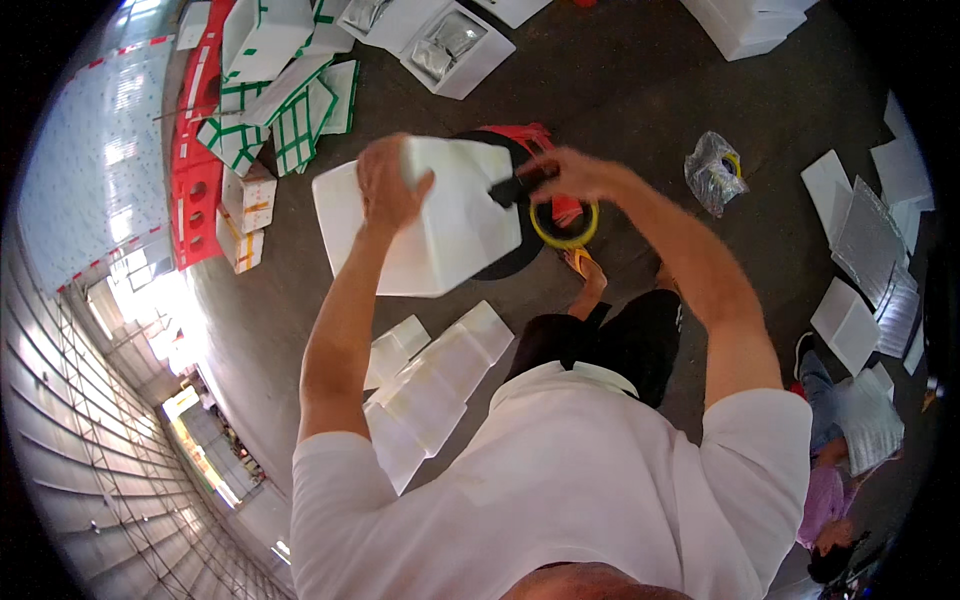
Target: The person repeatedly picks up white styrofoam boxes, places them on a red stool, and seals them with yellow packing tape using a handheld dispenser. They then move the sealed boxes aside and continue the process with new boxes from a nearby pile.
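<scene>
A white foam box [455,225] rests tilted on a dark round support [515,262], which it largely covers. My left hand [393,190] lies over the box's upper face and grips it, thumb pointing right. At the box's right side, my right hand [578,175] is closed round a tape dispenser [515,188]; its black end touches or nearly touches the box wall. A yellow ring of tape [568,240] shows just below that hand. Red material [525,136] shows behind the dispenser, partly hidden.
Stacked white foam boxes [430,385] stand near my left side. Green-taped foam boxes [270,40] lie beside a red barrier [198,170]. An open foam box [460,55] holds silvery packs. A plastic-wrapped tape roll [715,172] sits on the floor. Rightward are foam panels [850,320] and another person [828,490].
</scene>
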Motion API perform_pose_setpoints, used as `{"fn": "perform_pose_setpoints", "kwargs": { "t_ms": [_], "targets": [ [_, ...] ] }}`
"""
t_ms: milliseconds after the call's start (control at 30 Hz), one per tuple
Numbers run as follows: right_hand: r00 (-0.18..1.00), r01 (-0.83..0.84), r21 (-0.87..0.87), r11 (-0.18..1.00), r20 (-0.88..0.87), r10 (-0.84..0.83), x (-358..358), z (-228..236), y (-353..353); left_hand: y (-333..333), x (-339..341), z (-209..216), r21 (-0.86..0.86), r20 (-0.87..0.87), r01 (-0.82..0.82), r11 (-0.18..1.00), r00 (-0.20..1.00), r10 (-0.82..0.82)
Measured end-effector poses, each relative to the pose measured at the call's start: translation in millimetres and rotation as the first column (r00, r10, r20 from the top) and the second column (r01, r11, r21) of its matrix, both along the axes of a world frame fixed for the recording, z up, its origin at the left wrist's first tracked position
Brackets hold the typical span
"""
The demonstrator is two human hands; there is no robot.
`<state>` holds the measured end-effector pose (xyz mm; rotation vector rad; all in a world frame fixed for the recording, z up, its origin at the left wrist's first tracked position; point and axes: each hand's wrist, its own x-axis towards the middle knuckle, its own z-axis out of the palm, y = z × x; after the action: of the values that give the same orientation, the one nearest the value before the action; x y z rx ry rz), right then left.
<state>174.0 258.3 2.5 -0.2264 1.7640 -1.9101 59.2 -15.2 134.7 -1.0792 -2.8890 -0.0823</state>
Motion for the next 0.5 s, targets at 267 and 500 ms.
{"fn": "perform_pose_setpoints", "kwargs": {
  "t_ms": [267, 500],
  "targets": [
    [0.931, 0.329, -0.097, 0.939, 0.202, -0.305, 41.2, 18.0, -57.6, -45.2, -41.7, -10.5, 0.322, -0.073, -0.556, 0.766, 0.792, 0.606],
    [0.936, 0.344, -0.121, 0.931, 0.121, -0.33, 25.5, -13.4, -48.5, 4.2, -20.8, 1.0, -0.125, 0.133, -0.15, 0.981, 0.977, 0.167]
  ]
}}
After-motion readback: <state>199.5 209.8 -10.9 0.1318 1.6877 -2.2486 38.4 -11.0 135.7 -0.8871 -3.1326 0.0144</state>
